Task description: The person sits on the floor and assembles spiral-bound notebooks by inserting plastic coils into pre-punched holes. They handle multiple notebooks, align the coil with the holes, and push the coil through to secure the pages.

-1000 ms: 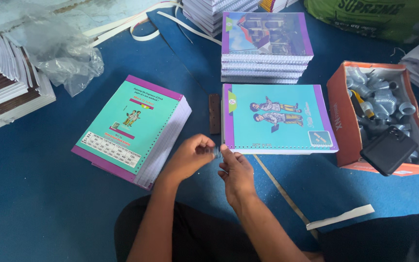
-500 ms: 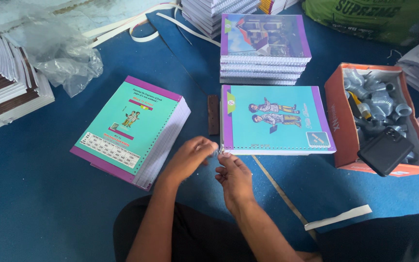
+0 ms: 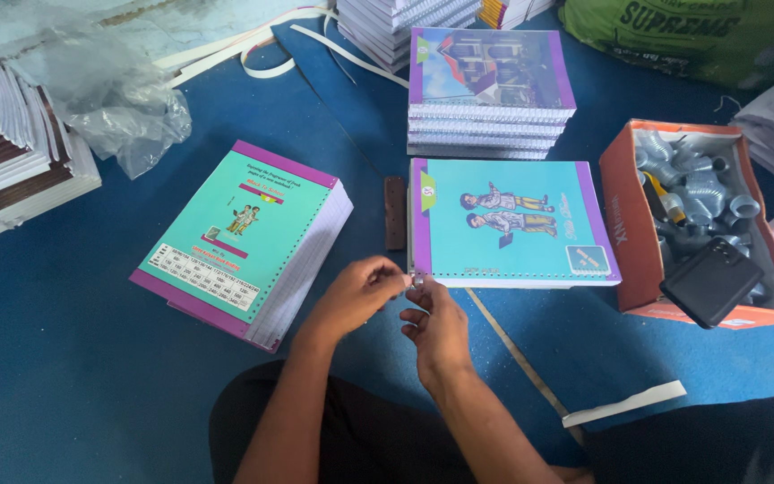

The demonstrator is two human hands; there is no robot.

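Metal spiral end [image 3: 416,280] pinched between both grips; left hand [image 3: 360,294] knuckles-up, right hand [image 3: 439,324] below, fingers curled.

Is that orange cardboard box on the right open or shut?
Open: the orange cardboard box has no lid on, showing grey coils inside.

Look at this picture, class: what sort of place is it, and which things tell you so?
Probably a small notebook-binding workshop. Stacks of spiral-bound notebooks and loose page piles sit on a blue floor, and an orange box holds coils of binding wire.
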